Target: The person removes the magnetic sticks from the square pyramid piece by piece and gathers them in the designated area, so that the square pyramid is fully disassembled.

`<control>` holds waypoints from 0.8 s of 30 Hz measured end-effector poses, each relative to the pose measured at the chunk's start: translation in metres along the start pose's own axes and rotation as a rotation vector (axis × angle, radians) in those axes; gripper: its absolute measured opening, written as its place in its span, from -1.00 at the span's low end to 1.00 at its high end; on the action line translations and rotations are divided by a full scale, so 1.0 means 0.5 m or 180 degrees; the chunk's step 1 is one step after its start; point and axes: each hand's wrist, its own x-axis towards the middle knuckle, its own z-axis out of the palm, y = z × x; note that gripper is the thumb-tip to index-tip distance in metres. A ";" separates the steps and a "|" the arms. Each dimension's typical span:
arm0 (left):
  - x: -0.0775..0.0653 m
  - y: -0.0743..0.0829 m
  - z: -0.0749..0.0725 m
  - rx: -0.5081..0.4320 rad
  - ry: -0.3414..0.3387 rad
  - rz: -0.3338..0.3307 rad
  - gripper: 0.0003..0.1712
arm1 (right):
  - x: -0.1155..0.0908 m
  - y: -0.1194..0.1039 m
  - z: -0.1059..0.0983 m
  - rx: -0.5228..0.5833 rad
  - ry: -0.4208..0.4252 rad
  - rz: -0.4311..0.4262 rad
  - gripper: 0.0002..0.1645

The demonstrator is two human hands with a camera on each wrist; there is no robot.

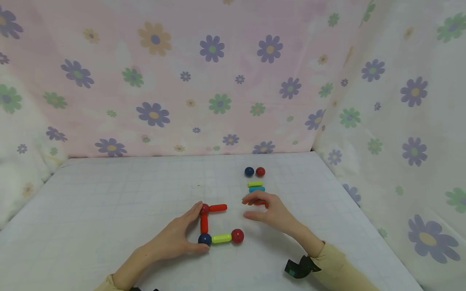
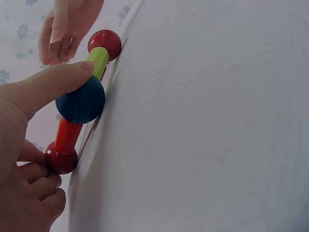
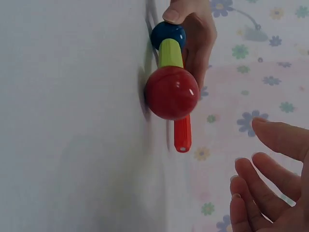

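A C-shaped frame of joined toy rods and balls lies on the table in the head view. Its left side is a red rod [image 1: 204, 223] between a red ball [image 1: 204, 209] and a dark blue ball [image 1: 205, 239]. Another red rod [image 1: 218, 207] extends from the upper ball with a free end. A yellow-green rod [image 1: 221, 238] joins the blue ball to a larger-looking red ball [image 3: 172, 93]. My left hand [image 1: 174, 238] holds the frame's left side, thumb at the blue ball, fingertips at the upper red ball. My right hand [image 1: 273, 212] hovers right of the frame, fingers parted, holding nothing.
Beyond my right hand lie a loose blue ball [image 1: 249, 171] and red ball [image 1: 260, 171]. Nearer are a yellow-green rod [image 1: 255, 184], a blue rod [image 1: 257, 189] and a partly hidden red rod [image 1: 261, 203]. Flowered cloth [image 1: 218, 81] hangs behind the white-covered table [image 1: 109, 190].
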 end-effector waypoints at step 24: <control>-0.001 0.000 0.001 0.0077 0.0053 0.0017 0.31 | -0.001 0.041 0.061 0.0182 -0.1400 -0.0145 -0.59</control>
